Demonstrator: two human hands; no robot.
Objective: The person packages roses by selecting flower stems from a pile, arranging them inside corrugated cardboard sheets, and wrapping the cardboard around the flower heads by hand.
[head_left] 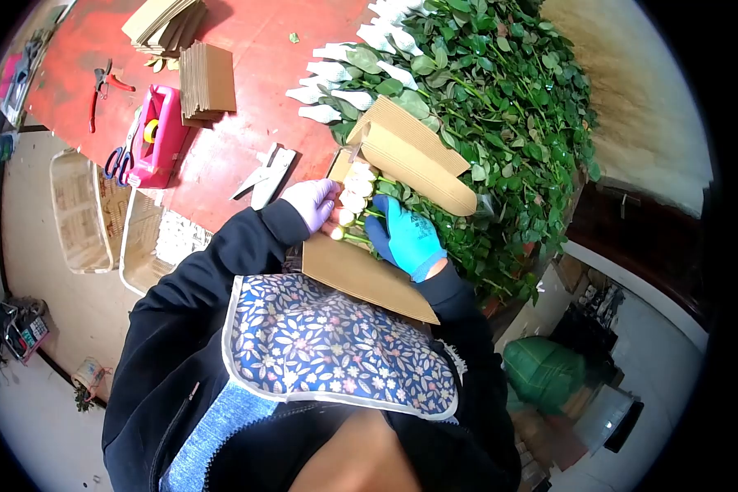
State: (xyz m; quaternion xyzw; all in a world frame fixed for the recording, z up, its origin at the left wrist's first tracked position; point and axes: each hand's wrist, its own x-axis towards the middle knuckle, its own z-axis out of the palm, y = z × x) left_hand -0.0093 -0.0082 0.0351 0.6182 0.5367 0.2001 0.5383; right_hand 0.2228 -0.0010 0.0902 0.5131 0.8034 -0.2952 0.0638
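My left hand point(310, 205), in a thin lilac glove, has its fingers bent in against the pale cream-pink roses point(356, 193); its fingertips are partly hidden among the blooms. My right hand point(410, 239), in a blue coated glove, lies over the green stems just below the flower heads, thumb and forefinger apart. Under and beside the roses are corrugated cardboard sheets: one flat sheet point(369, 280) nearest my body and a curved sheet point(418, 170) beyond the blooms.
A large heap of leafy stems point(508, 123) with white-netted buds point(334, 72) covers the right side. On the red table point(258, 78) are cardboard stacks point(208, 79), a pink tape dispenser point(161, 138), scissors point(120, 157), red-handled pliers point(101, 90) and a grey metal tool point(268, 176). Plastic baskets point(80, 215) stand left.
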